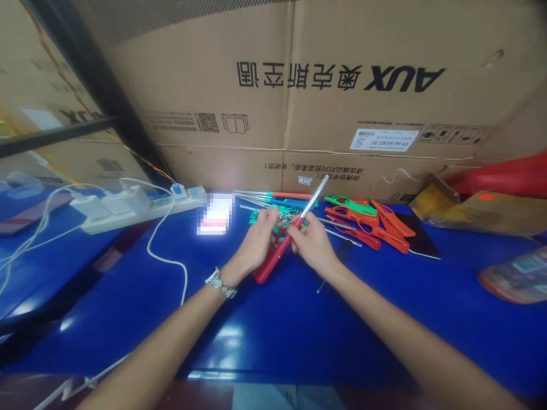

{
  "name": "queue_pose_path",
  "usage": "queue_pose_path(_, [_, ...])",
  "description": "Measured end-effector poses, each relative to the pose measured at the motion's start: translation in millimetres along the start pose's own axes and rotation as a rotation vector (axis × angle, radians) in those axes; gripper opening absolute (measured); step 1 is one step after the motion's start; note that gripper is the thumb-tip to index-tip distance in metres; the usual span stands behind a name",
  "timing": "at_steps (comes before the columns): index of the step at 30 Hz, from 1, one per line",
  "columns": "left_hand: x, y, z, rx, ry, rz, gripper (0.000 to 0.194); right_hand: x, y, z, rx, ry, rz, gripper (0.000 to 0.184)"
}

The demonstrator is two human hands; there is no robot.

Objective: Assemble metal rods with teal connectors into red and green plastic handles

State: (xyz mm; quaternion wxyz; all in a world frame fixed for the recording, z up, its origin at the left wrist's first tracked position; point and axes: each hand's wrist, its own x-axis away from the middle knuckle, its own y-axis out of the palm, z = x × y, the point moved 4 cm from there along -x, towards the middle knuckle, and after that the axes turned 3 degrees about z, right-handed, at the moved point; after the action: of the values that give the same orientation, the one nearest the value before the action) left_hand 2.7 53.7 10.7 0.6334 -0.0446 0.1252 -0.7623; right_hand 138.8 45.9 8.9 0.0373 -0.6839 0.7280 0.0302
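Observation:
Both my hands meet over the middle of the blue table (pixel 384 302). My left hand (pixel 256 242) is closed around the red handle of a long lighter-like tool (pixel 273 256). The tool's metal tube slants up to the right. My right hand (pixel 310 239) pinches the same tool near where the red handle joins the metal tube. A silver bracelet (pixel 220 283) is on my left wrist. Just behind my hands lies a pile of similar tools, red and orange ones (pixel 367 225), green ones (pixel 350 204) and loose metal tubes (pixel 256 196).
A big cardboard box (pixel 325 97) printed AUX stands along the table's back edge. At the left a white power strip (pixel 132 208) with plugs trails a white cable (pixel 171 259). A bright phone screen (pixel 215 213) lies beside it. A dark tablet (pixel 416 239) and packaged items (pixel 517 276) lie right.

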Motion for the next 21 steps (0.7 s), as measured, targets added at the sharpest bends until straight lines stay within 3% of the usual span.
queue_pose_path(2, [6.8, -2.2, 7.6, -0.266, 0.168, -0.104, 0.054, -3.7, -10.5, -0.3, -0.002, -0.001, 0.103, 0.026])
queue_pose_path(5, [17.3, 3.7, 7.9, -0.668, 0.22, -0.163, 0.072, -6.3, -18.1, 1.8, -0.029, 0.002, 0.173, 0.027])
queue_pose_path(7, [20.8, 11.1, 6.1, -0.828, 0.194, -0.155, 0.054, -6.0, -17.7, 3.4, -0.052, 0.003, 0.183, 0.028])
queue_pose_path(10, [21.3, 19.3, 4.9, -0.88, 0.166, -0.154, 0.041, -3.6, -13.3, 3.4, -0.077, 0.01, 0.16, 0.029])
queue_pose_path(17, [20.8, 15.7, 5.6, -0.881, 0.22, -0.22, 0.044, -0.2, -9.5, 6.9, -0.099, 0.016, 0.067, 0.032])
queue_pose_path(21, [19.5, 16.0, 9.5, -0.969, 0.247, -0.141, 0.036, 1.8, -1.3, 18.2, -0.111, 0.024, 0.042, 0.034])
